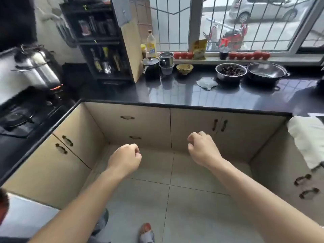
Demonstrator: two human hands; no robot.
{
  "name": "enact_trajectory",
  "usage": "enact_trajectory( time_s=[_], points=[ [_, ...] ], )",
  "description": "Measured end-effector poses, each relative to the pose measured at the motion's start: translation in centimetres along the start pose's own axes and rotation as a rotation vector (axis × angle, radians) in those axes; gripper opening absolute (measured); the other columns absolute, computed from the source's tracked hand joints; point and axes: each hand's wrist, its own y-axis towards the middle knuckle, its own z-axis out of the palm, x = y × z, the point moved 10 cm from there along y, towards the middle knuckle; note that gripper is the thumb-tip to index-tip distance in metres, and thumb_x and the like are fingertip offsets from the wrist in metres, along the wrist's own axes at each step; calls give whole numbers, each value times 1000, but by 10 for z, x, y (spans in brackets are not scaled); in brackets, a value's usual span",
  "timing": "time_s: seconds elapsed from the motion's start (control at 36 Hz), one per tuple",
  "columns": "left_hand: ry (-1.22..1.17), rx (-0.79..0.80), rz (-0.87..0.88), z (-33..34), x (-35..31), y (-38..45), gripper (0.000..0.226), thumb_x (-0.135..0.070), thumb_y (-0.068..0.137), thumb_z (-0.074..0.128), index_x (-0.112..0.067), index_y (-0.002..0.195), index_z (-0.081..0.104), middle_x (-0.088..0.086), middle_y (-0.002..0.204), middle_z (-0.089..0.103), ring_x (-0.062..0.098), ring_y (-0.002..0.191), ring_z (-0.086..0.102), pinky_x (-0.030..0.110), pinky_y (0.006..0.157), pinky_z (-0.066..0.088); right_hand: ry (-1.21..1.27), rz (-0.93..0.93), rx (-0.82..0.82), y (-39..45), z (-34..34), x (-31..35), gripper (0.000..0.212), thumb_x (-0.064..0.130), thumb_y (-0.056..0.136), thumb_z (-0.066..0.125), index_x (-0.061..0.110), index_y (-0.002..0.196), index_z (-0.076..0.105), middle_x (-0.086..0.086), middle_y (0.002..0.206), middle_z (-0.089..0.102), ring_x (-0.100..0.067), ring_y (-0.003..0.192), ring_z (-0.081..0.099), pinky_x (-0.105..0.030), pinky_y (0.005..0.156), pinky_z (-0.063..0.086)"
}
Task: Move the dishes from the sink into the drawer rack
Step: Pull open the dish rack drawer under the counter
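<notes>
My left hand (124,159) and my right hand (201,148) are stretched out in front of me over the floor, both with fingers curled and nothing in them. They hover in front of the beige cabinet with two closed drawers (135,127). A pale corner at the far right edge may be the sink (316,116); its inside is out of view. No dish from the sink and no drawer rack shows.
The black counter (175,95) carries a steel bowl of dark fruit (231,72), a steel pan (266,72), a yellow bowl (184,68), a black pot (150,66) and bottles. A stove (22,113) with a pressure cooker is left. A white cloth (308,137) hangs right.
</notes>
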Motion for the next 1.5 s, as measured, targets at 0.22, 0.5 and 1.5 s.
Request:
enact_trajectory(
  time_s=[0.22, 0.5, 1.5],
  points=[
    [-88, 37, 23, 6, 20, 78, 22, -28, 94, 48, -26, 103, 68, 0, 115, 58, 23, 111, 55, 37, 91, 50, 30, 48, 27, 86, 18, 42, 33, 24, 98, 48, 21, 128, 59, -5, 128, 52, -27, 119, 51, -38, 99, 46],
    [-193, 189, 48, 31, 83, 192, 21, -28, 96, 48, -28, 111, 63, -3, 115, 52, 19, 108, 57, 33, 88, 49, 24, 163, 117, 180, 86, 64, 36, 27, 98, 49, 21, 132, 58, -4, 129, 51, -26, 117, 54, -36, 99, 47],
    [183, 570, -86, 209, 195, 583, 56, -25, 99, 45, -7, 151, 33, 16, 158, 29, 35, 130, 50, 42, 101, 46, -310, 154, -145, 621, 233, 39, 61, 46, 103, 36, 13, 154, 37, -15, 163, 28, -35, 151, 18, -48, 126, 13]
  ],
)
